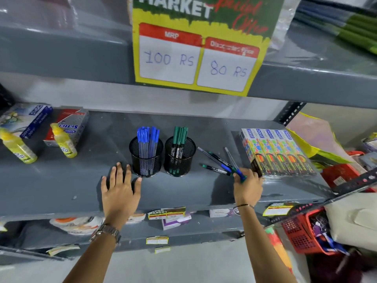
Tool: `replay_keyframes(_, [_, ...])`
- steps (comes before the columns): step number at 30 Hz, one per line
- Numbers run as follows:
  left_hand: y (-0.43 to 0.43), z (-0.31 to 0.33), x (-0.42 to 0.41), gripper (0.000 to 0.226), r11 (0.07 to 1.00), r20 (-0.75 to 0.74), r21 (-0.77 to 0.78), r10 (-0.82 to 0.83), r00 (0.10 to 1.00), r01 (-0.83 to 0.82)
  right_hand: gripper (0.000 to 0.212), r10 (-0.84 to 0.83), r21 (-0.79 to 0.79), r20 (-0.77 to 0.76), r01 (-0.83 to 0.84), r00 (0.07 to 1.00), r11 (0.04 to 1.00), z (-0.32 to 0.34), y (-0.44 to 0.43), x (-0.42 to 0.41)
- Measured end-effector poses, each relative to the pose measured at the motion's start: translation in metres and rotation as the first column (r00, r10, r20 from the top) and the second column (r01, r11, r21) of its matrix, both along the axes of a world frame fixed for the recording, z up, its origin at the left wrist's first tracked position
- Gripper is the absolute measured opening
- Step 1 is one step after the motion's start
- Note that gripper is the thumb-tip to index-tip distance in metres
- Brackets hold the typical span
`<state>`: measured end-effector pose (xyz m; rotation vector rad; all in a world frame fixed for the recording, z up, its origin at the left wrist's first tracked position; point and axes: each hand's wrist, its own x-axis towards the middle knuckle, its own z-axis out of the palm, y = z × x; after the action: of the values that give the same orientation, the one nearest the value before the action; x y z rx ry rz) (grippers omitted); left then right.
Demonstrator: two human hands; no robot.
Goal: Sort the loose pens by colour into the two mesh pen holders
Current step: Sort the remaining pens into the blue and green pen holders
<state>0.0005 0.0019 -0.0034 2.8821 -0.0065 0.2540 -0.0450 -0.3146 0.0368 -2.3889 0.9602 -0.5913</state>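
Two black mesh pen holders stand side by side on the grey shelf [61, 180]. The left holder [146, 160] is full of blue-capped pens [148, 135]; the right holder [180, 158] has green-capped pens [180, 134]. Several loose pens [216, 160], blue and green, fan out on the shelf right of the holders. My right hand [247, 185] is closed around their near ends. Flat on the shelf, fingers spread, my left hand [120, 186] rests just left of the blue holder and holds nothing.
Colour-pencil boxes [275, 152] lie close to the right of my right hand. Two yellow glue bottles [63, 140] and boxes sit at the far left. A price sign [200, 45] hangs from the shelf above. A red basket [304, 231] stands lower right.
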Motion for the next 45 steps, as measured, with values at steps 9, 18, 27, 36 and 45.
replay_keyframes(9, [0.001, 0.001, 0.0, 0.069, 1.0, -0.025, -0.009, -0.008, 1.0, 0.007, 0.017, -0.119, 0.248, 0.474, -0.002, 0.872, 0.969, 0.038, 0.018, 0.013])
replay_keyframes(18, [-0.001, 0.004, -0.001, 0.069, 1.0, -0.038, -0.026, -0.011, 0.999, 0.011, 0.016, 0.074, 0.211, 0.814, -0.411, 0.577, 0.887, 0.163, 0.115, 0.042])
replay_keyframes(27, [0.0, 0.003, -0.001, 0.071, 0.999, -0.059, -0.047, -0.016, 0.998, 0.013, 0.014, 0.562, 0.044, 0.399, -0.627, 0.724, 0.777, 0.12, 0.184, 0.089])
replay_keyframes(36, [0.0, 0.004, 0.0, 0.064, 0.997, -0.052, -0.075, 0.001, 0.999, -0.005, 0.013, 0.552, 0.047, 0.216, -0.573, 0.805, 0.818, 0.078, 0.184, 0.106])
replay_keyframes(45, [0.002, 0.001, 0.0, 0.064, 0.999, -0.026, -0.052, 0.009, 1.0, -0.01, 0.027, 0.524, 0.029, 0.28, -0.553, 0.804, 0.833, 0.076, 0.177, 0.097])
